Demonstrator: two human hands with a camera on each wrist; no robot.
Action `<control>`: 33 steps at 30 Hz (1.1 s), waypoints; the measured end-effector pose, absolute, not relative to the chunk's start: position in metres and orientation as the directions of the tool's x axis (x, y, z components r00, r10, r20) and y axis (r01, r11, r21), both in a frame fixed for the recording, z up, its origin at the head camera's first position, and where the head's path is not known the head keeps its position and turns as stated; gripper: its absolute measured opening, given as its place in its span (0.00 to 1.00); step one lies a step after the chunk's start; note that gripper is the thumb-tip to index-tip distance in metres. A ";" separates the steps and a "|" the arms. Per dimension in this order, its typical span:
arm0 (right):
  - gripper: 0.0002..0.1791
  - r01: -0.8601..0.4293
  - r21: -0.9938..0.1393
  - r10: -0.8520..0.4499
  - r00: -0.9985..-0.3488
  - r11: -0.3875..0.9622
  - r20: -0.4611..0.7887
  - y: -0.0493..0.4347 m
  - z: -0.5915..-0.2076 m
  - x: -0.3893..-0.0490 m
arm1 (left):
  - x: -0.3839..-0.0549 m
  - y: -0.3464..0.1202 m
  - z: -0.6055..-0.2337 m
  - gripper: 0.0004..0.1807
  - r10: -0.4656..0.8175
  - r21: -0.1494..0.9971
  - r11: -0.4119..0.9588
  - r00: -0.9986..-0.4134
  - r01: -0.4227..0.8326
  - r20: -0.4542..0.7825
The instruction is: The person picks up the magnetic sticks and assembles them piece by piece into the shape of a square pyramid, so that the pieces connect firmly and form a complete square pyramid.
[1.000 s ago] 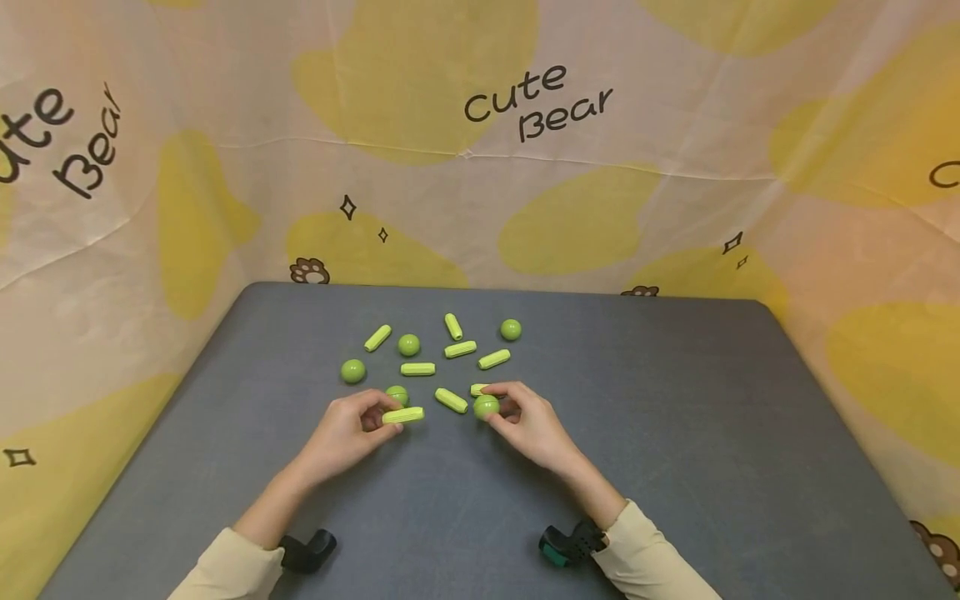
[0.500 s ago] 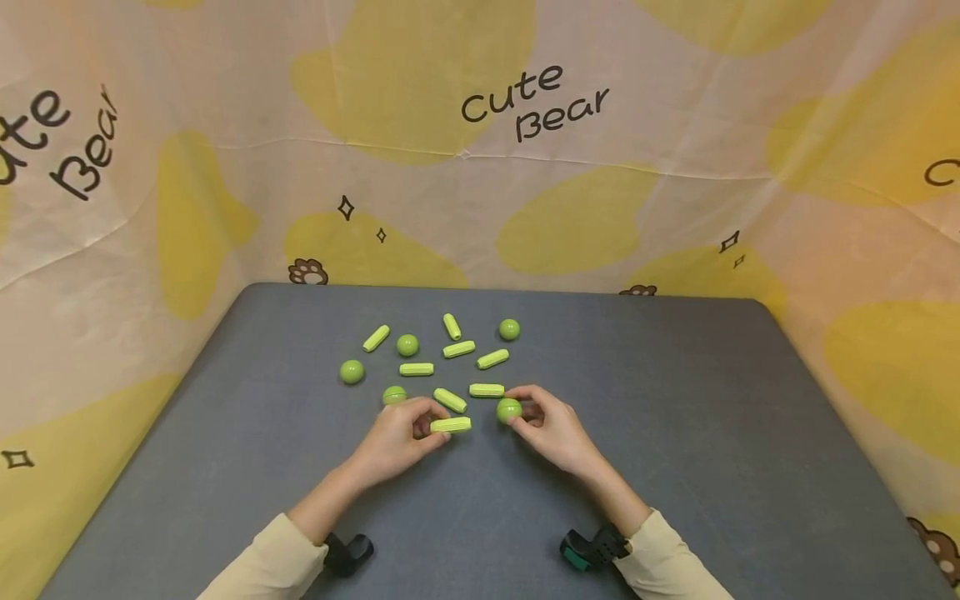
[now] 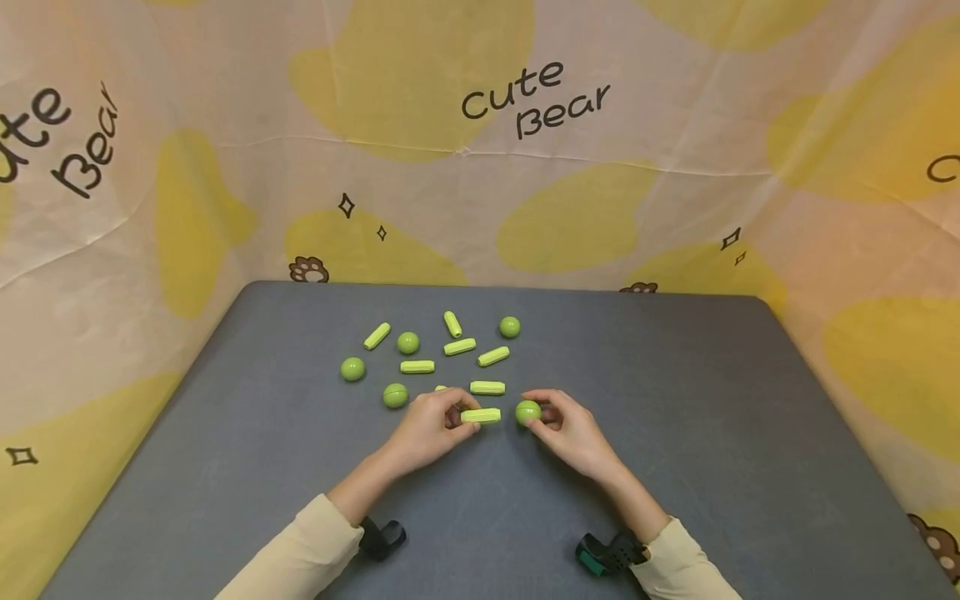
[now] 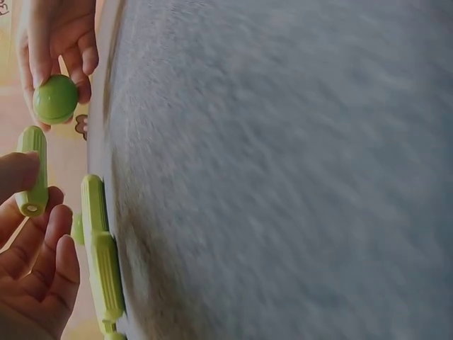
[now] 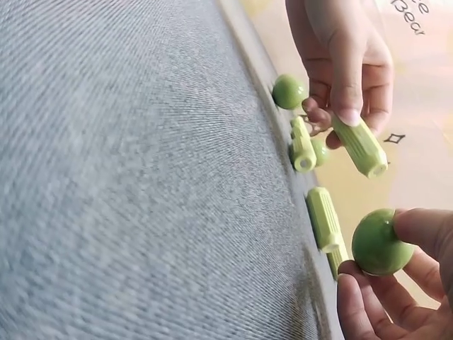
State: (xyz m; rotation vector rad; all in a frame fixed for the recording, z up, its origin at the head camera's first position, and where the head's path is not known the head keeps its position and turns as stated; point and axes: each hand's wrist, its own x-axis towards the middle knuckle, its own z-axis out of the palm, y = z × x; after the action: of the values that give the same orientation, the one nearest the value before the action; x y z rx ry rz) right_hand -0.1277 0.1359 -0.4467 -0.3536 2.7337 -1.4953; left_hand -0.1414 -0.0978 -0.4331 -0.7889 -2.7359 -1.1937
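My left hand [image 3: 427,425] pinches a light green ridged rod [image 3: 481,415] between thumb and fingers, its long side running left to right. In the left wrist view the near end of that rod [image 4: 34,170] has a small hole. Just to the right, my right hand [image 3: 576,435] holds a glossy green ball [image 3: 528,412] by thumb and fingertips. A narrow gap separates rod and ball in the head view. Beyond the hands lies another ridged rod [image 3: 487,388]. One more rod [image 3: 441,388] is mostly hidden behind my left hand.
On the grey table [image 3: 712,400] several ridged rods, such as one rod [image 3: 417,367], lie scattered among loose balls, including a near ball [image 3: 395,396] and a far ball [image 3: 510,327]. A patterned cloth [image 3: 420,192] hangs around the back and sides.
Both hands have moved right, the left one farther, so its rod is now closer to the ball. The left hand now covers most of a slanted rod; another rod has come fully into view.
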 end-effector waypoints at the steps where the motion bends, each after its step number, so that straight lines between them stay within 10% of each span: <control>1: 0.19 -0.192 -0.833 -0.197 -0.975 0.519 0.102 0.137 -0.447 -0.128 | -0.142 -0.096 -0.433 0.08 0.428 0.669 0.573 -0.869 0.474 0.248; 33: 0.20 -0.184 -0.847 -0.215 -0.973 0.499 0.085 0.148 -0.448 -0.126 | -0.151 -0.063 -0.443 0.08 0.442 0.608 0.601 -0.850 0.518 0.287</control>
State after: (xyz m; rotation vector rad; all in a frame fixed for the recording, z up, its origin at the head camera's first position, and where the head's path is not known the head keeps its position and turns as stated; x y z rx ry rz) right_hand -0.1264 0.1479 -0.4480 -0.3592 2.6925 -1.5141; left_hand -0.1508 -0.0631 -0.4433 -0.8169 -2.7147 -1.0832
